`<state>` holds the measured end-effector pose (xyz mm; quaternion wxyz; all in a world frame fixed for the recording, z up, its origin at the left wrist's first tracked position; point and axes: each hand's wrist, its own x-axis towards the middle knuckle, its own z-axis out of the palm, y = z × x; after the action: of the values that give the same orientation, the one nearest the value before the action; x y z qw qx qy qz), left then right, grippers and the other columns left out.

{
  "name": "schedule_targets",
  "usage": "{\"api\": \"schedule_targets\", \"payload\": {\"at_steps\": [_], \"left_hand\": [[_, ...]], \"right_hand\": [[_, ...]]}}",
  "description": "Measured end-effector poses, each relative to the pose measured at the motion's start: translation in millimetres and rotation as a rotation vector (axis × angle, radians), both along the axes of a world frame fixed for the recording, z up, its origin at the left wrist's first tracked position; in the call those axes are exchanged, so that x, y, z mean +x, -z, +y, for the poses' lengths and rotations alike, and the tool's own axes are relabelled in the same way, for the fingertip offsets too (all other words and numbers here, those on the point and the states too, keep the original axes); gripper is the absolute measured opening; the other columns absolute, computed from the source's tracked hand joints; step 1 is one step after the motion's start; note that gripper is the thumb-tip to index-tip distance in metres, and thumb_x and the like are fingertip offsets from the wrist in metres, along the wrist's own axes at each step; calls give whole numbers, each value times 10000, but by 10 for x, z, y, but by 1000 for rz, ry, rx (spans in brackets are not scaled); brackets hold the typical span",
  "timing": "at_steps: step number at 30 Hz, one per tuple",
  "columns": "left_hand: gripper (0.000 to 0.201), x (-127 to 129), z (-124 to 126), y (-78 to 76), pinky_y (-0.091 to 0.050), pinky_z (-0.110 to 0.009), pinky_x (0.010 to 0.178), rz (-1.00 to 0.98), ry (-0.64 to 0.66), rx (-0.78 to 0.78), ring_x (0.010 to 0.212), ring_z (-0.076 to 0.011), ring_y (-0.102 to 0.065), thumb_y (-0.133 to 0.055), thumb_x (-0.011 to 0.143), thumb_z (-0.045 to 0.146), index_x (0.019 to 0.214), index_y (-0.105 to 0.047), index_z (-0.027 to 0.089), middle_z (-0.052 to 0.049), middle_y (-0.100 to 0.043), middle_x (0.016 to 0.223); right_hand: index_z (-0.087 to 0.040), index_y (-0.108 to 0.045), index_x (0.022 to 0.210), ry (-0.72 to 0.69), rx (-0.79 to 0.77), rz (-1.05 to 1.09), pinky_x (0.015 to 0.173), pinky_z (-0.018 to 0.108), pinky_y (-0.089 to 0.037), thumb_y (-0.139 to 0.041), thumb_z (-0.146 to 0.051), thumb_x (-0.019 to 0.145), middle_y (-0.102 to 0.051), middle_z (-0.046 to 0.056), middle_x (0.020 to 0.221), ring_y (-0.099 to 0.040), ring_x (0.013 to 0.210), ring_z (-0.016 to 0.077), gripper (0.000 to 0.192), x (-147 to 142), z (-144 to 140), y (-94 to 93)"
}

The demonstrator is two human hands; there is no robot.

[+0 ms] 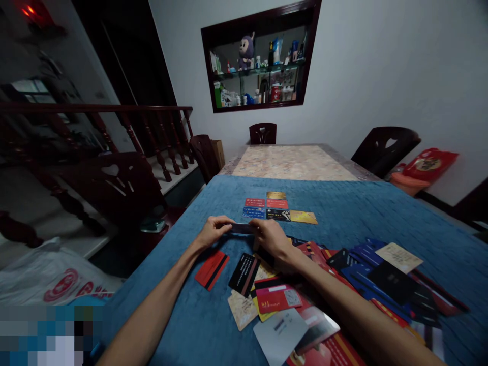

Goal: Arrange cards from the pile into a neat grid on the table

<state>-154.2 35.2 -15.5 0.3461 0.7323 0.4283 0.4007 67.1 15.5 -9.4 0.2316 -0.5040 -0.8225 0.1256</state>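
Holding 1 card edge-on between both hands, above the blue cloth of the desk. Left hand pinching the card's left end, fingers closed over the top edge, thumb under. Right hand gripping the right end, fingers curled shut on it, knuckles up. Held level and lifted clear of the cloth, probably to read or check a face before setting down; which face is up cannot be told at this angle.

Just beyond the fingertips: a tidy grid of sorted cards, reds and blues in 2 short columns, a gold one at the far end and another gold one off to the right. Laid flat, edges squared, apparently so each face stays readable.

Below the left wrist: a red card with a dark stripe, lying alone. Beside it, under the right wrist, a black card with white print, tilted. Nearer the body and out to the right of the right forearm: a loose pile of unsorted cards, overlapping, red, blue, black, white and cream, some partly hidden under the arm.

Between fingers and grid: bare cloth, nothing blocking. The pile crowds the right forearm, so any sweep that way could drag cards.

Further off: bare stone tabletop past the cloth, dark chairs round it, a wall niche with bottles and a soft toy, a stair railing left.
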Motion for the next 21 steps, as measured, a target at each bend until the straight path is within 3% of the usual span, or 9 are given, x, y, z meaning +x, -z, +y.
{"api": "schedule_targets", "payload": {"at_steps": [8,15,21], "left_hand": [[184,-10,19,39,-490,-265,733,72,1,47,778,-171,-639,-638,739,207,843,-770,133,-58,-720,825],[212,-10,41,109,-505,-283,793,105,-9,77,834,-183,-663,-620,743,144,895,-767,150,-59,-739,870],[210,53,39,89,-513,-290,829,27,-109,153,861,-187,-674,-632,749,156,910,-767,169,-56,-747,904]], "right_hand": [[-239,-658,1148,9,-13,-68,720,228,-386,-471,-125,898,-726,62,1109,-662,1003,197,331,-11,-44,-16],[-207,-682,1061,-5,-49,-114,688,240,-370,-473,-94,863,-738,78,1010,-667,944,207,310,-8,-49,-20],[-218,-680,1074,-2,10,42,723,238,-411,-481,-119,865,-741,73,1004,-675,926,203,304,18,42,38]]}}
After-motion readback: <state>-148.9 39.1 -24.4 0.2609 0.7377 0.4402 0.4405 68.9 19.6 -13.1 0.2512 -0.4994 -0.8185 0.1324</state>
